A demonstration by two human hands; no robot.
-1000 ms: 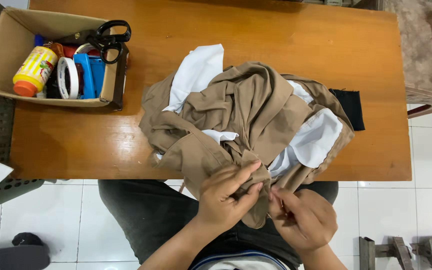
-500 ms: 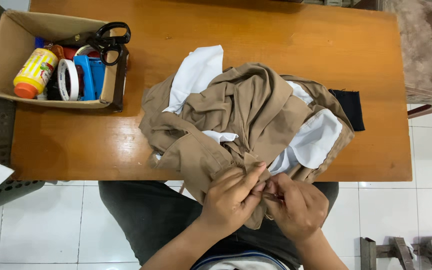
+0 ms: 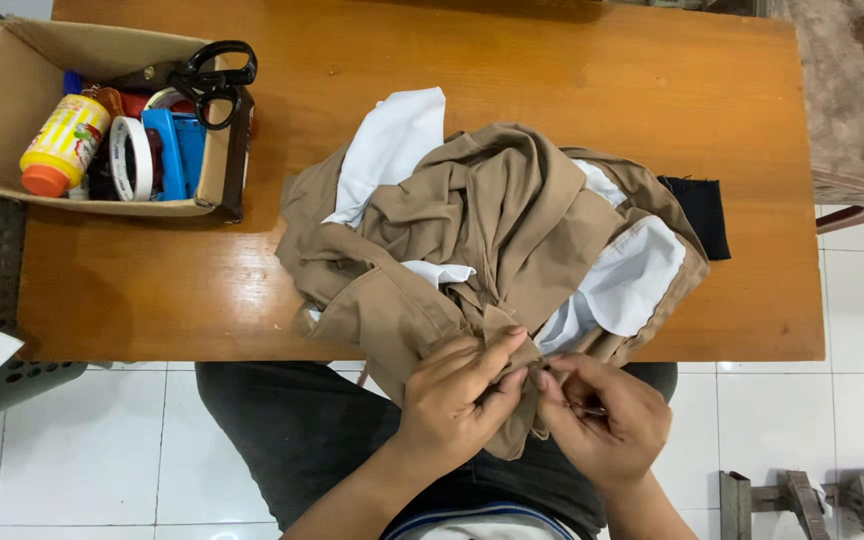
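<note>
Both grips pinched shut, left hand (image 3: pixel 457 395) and right hand (image 3: pixel 607 420), on tan garment (image 3: pixel 492 230) hem hanging over near counter (image 3: pixel 152 290) edge.

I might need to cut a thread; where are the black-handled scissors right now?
In the head view, the black-handled scissors lie atop the open cardboard box at the wooden table's far left corner, beside the blue tape dispenser.

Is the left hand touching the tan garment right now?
Touching. The head view shows the left hand pinching a fold of the tan garment at the table's near edge, fingers pressed on the cloth.
</note>
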